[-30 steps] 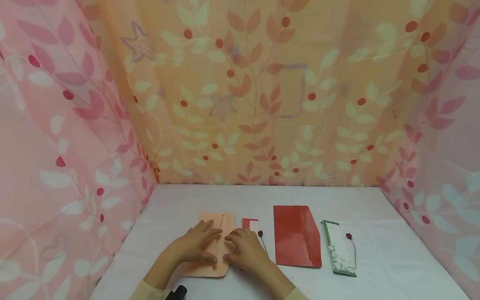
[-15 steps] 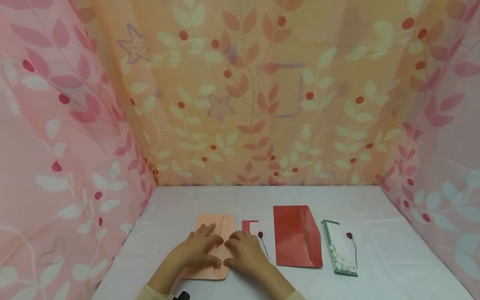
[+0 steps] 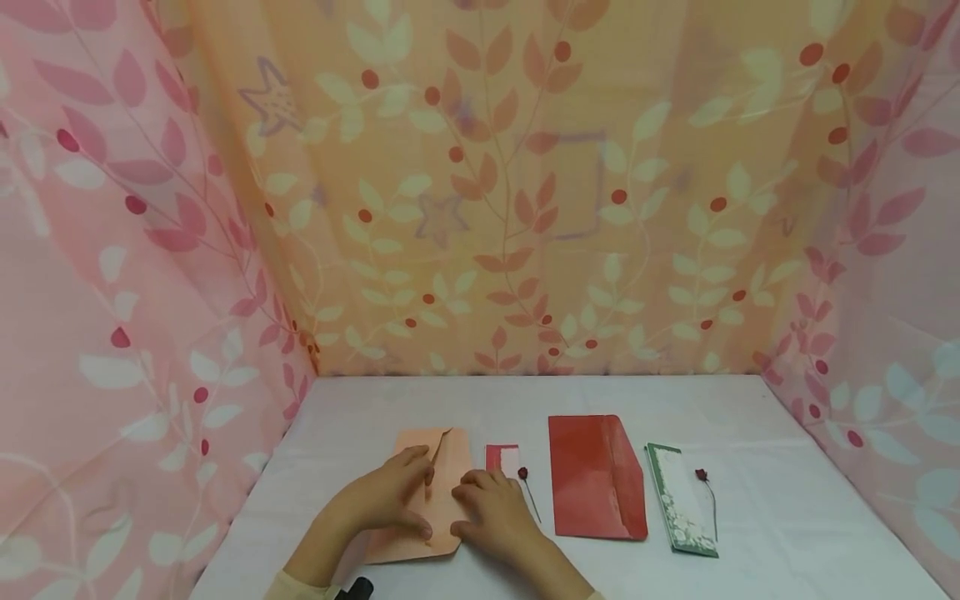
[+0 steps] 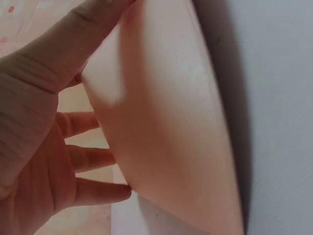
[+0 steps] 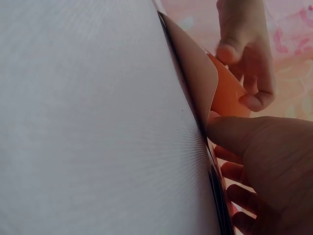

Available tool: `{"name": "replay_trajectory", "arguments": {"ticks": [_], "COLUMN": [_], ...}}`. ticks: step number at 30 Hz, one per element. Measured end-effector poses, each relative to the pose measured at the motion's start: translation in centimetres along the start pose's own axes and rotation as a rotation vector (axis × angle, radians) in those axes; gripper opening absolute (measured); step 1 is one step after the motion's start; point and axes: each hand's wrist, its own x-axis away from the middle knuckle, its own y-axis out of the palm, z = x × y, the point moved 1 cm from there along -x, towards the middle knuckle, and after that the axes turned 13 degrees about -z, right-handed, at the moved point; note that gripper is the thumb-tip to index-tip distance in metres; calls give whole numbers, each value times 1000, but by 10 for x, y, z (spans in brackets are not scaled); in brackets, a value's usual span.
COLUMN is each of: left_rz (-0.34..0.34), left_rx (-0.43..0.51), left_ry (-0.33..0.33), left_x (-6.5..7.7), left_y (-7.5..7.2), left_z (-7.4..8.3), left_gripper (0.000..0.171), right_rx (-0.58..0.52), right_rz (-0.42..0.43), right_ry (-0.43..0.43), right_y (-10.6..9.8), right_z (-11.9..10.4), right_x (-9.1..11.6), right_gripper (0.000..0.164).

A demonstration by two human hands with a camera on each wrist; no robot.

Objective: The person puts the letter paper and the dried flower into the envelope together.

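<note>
A peach paper envelope lies at left centre, its long flap on the right partly raised over a dark gap. My left hand holds the envelope's middle near the flap's free edge, thumb apart from the fingers. At the envelope's right side, my right hand grips the edge, fingers bent. Close up in the left wrist view, the paper bows, with my thumb in front and fingertips at its edge. In the right wrist view, the envelope's flap stands off an orange layer; my right thumb touches its edge.
Beside my right hand are a red-and-white card and a small dark-red flower on a thin stem. Further right lie a red envelope, a green-bordered floral card and another stemmed flower. Patterned curtains surround the white table.
My left hand has shifted slightly left, and its index finger has drawn back from the right hand. The peach envelope's flap edge has risen, widening the dark gap. My right hand stays nearly in place.
</note>
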Motion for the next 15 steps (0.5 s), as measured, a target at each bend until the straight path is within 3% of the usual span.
{"name": "replay_trajectory", "arguments": {"ticks": [5, 10, 15], "left_rz": [-60, -45, -45], "left_rx": [63, 70, 70], "left_ry": [12, 55, 46], "left_x": [3, 3, 4], "left_y": [-3, -7, -7], "left_z": [-2, 0, -1], "left_gripper": [81, 82, 84], "right_rx": [16, 60, 40], "right_rz": [-10, -41, -52], "right_ry": [-10, -32, -51], "right_y": [-1, -9, -18], "right_z": [-2, -6, -11], "right_x": [2, 2, 3], "right_gripper": [44, 37, 38]}}
